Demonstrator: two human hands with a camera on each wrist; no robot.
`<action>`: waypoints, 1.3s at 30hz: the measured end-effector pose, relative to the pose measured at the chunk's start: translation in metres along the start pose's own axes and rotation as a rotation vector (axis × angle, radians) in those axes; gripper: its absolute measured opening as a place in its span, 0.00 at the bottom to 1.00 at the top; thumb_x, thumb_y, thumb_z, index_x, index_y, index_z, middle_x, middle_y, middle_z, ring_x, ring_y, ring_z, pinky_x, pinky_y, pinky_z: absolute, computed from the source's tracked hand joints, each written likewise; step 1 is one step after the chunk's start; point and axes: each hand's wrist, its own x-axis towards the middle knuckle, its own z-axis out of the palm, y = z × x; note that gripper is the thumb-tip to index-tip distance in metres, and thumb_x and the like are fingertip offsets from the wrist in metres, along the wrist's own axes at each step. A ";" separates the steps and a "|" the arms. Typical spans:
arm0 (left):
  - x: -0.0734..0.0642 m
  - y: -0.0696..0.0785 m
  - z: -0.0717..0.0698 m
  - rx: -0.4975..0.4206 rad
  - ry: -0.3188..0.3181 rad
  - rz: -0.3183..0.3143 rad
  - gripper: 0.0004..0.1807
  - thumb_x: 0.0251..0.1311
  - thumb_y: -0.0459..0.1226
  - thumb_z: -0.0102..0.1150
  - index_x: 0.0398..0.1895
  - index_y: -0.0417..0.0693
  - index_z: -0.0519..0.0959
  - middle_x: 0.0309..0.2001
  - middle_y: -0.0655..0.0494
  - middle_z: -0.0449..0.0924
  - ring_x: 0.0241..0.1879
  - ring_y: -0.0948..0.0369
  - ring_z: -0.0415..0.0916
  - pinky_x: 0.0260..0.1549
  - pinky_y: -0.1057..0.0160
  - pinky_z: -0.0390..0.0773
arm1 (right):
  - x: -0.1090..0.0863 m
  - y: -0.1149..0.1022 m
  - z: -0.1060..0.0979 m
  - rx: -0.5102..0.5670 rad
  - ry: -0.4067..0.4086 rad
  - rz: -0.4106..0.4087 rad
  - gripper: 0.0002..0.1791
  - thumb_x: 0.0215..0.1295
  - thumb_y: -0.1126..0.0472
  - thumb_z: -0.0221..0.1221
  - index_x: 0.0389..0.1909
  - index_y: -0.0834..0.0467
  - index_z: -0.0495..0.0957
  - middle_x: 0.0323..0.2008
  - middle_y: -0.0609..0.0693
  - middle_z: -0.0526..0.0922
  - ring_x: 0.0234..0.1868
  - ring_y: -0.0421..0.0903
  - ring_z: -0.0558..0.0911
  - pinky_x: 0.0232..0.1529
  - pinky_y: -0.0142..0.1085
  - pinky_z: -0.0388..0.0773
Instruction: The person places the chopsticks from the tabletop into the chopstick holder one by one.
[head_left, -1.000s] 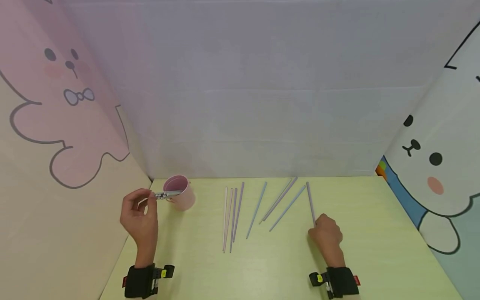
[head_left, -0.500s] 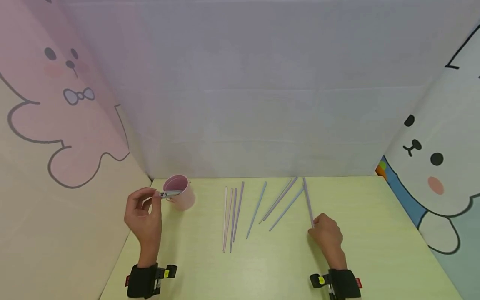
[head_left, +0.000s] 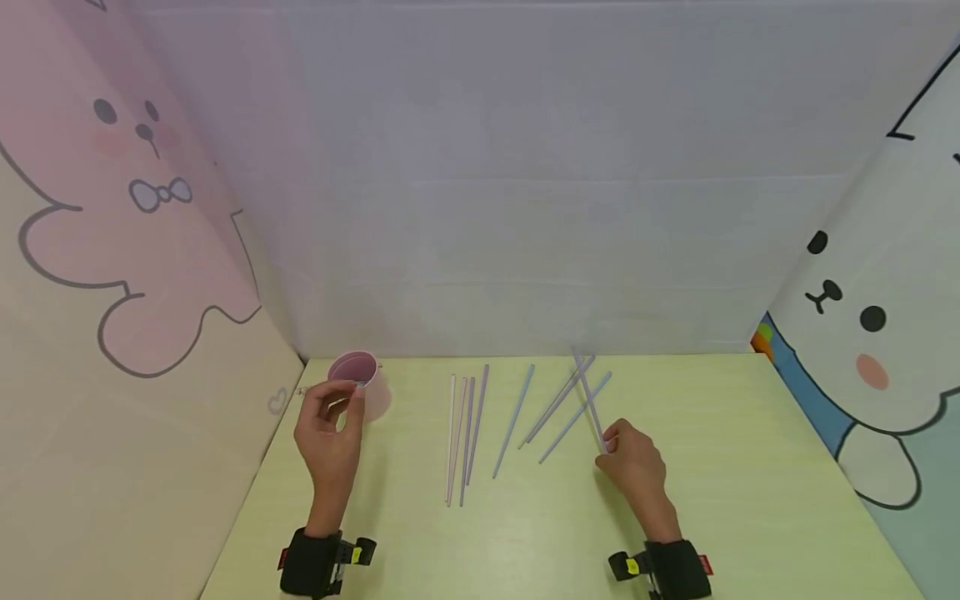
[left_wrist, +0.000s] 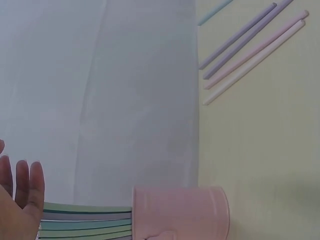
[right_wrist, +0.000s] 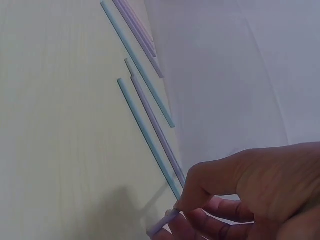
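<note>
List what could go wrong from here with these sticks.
The right hand pinches a purple stick that, in the head view, crosses over a blue stick; it might knock that one aside. The grip appears near one end, so the held stick could swing or slip. The left hand is close to the sticks in the pink cup; a bump might tip it.

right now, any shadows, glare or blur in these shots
Head view: pale sheen on the table, far tip of the held stick faintly blurred; right wrist view: soft shadow beside the right hand; left wrist view: dim, slightly hazy.
</note>
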 end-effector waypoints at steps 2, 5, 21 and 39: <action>-0.003 -0.001 0.003 -0.006 -0.022 -0.007 0.12 0.48 0.07 0.55 0.38 0.11 0.71 0.35 0.20 0.68 0.38 0.49 0.77 0.40 0.75 0.82 | -0.001 -0.005 0.001 0.010 0.007 -0.023 0.17 0.48 0.65 0.64 0.41 0.59 0.76 0.32 0.50 0.81 0.25 0.47 0.76 0.18 0.37 0.70; -0.007 -0.004 0.006 -0.011 -0.047 -0.024 0.13 0.48 0.08 0.55 0.39 0.12 0.71 0.36 0.20 0.69 0.38 0.49 0.76 0.40 0.75 0.82 | -0.003 -0.012 0.004 0.026 0.013 -0.064 0.17 0.48 0.66 0.63 0.42 0.59 0.76 0.34 0.51 0.82 0.24 0.46 0.76 0.17 0.35 0.69; -0.025 -0.007 0.030 -0.033 -0.159 -0.056 0.13 0.49 0.09 0.58 0.40 0.15 0.73 0.37 0.25 0.72 0.37 0.46 0.76 0.38 0.75 0.82 | -0.020 -0.049 0.021 0.095 0.079 -0.247 0.16 0.46 0.73 0.60 0.37 0.56 0.78 0.31 0.48 0.81 0.26 0.41 0.79 0.15 0.31 0.69; -0.030 0.005 0.056 -0.018 -0.258 -0.207 0.13 0.53 0.15 0.61 0.42 0.18 0.74 0.38 0.27 0.76 0.37 0.37 0.75 0.36 0.73 0.84 | -0.034 -0.079 0.024 0.121 0.113 -0.553 0.15 0.51 0.72 0.61 0.39 0.54 0.78 0.31 0.42 0.81 0.28 0.37 0.80 0.24 0.31 0.81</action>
